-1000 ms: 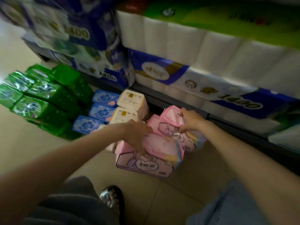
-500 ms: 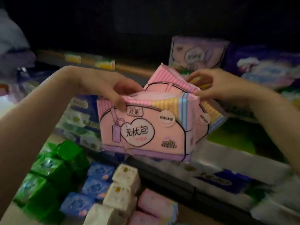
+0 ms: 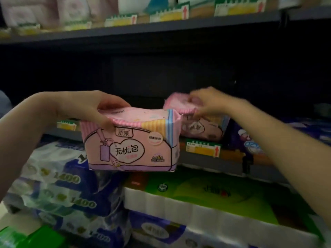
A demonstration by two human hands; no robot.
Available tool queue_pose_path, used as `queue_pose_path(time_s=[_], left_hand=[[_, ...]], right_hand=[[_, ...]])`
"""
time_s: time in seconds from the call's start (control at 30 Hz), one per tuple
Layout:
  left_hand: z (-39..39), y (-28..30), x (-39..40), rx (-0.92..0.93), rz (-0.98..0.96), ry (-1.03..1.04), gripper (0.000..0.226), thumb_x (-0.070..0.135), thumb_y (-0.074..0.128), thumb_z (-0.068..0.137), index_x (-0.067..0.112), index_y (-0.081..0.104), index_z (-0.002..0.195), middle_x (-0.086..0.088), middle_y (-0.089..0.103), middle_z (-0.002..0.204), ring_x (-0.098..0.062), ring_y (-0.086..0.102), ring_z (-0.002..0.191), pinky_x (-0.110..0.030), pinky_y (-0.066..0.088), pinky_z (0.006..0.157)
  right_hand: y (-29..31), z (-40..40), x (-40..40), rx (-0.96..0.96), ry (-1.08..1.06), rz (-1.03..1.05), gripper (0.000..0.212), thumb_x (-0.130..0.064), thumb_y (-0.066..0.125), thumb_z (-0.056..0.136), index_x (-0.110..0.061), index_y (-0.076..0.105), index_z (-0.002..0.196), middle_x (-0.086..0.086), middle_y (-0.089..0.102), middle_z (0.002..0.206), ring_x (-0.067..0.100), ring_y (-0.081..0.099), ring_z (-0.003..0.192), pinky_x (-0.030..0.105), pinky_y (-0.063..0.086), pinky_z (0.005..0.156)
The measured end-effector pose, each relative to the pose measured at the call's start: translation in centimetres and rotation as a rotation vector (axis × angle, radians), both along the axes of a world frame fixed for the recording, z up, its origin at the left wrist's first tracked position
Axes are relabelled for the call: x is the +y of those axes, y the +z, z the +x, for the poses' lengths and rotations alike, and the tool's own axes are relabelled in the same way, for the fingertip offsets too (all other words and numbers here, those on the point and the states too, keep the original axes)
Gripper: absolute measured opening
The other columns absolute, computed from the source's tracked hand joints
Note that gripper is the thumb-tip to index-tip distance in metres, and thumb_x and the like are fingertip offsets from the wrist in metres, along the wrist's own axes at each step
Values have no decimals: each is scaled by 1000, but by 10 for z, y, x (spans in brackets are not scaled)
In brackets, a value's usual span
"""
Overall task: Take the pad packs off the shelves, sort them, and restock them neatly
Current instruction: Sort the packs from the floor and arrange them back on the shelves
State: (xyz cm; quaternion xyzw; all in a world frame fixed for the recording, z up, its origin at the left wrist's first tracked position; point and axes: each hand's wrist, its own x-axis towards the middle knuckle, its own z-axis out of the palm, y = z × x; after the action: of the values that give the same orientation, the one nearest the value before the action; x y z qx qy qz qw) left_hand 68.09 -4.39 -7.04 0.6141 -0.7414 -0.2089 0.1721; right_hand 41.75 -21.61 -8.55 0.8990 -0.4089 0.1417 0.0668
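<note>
- While the left hand [image 3: 89,108] grips one pink pack [image 3: 130,140] by its top left edge, thumb on the front face and fingers curled over the top, that pack hangs upright in the air in front of the middle shelf [image 3: 206,161], touching nothing else.
- Its front shows a heart label and a drawn purple strap; the top right corner carries yellow and blue stripes.
- Motion blurs the right hand [image 3: 209,102], yet its fingers plainly curl over the top of a second pink pack [image 3: 198,122] and pinch it.
- That second pack sits on the middle shelf near the front edge, just behind and to the right of the first one, which hides part of it.
- A price tag [image 3: 203,147] with a red arrow hangs on the shelf edge right below the second pack.
- Purple packs [image 3: 250,142] stand on the same shelf, just beside the second pack on its right.
- Below the shelf lie tissue rolls [image 3: 59,181] in blue and white wrap at the left, and a green-topped roll bundle [image 3: 206,194] at the right.
- More price tags [image 3: 168,14] line the front edge of the top shelf [image 3: 161,27].
</note>
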Motion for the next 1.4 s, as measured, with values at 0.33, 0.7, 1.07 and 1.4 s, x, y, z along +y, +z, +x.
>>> queue_pose_path(time_s=[0.33, 0.7, 1.07, 1.4], left_hand=[[-11, 15, -44, 113, -345, 58, 70, 52, 72, 36, 42, 52, 103, 11, 63, 105, -9, 66, 92, -28, 53, 79], [-100, 5, -148, -212, -785, -26, 66, 21, 68, 79, 18, 40, 139, -1, 48, 134, -18, 40, 126, -36, 33, 108], [-82, -91, -151, -406, -1110, 132, 60, 10, 85, 54, 15, 65, 111, -4, 62, 117, -22, 55, 111, -38, 50, 86], [-94, -85, -178, -406, -871, 41, 40, 20, 42, 97, 23, 45, 137, 4, 47, 135, -13, 43, 120, -22, 39, 95]], right_hand=[[5, -23, 65, -649, 367, -39, 57, -38, 66, 82, -35, 42, 133, -20, 37, 135, -2, 36, 125, 12, 34, 95], [-6, -33, 18, -302, -236, -330, 57, -24, 58, 91, -22, 34, 142, 4, 27, 148, 34, 31, 128, 44, 39, 98], [-8, -12, -19, 107, -260, -474, 108, -48, 67, 78, -47, -19, 142, 4, 0, 156, 37, 10, 139, 58, 10, 111], [-7, 10, -100, 121, -409, -413, 84, -52, 54, 87, -47, -6, 146, 7, 10, 155, 41, 16, 136, 63, 9, 108]])
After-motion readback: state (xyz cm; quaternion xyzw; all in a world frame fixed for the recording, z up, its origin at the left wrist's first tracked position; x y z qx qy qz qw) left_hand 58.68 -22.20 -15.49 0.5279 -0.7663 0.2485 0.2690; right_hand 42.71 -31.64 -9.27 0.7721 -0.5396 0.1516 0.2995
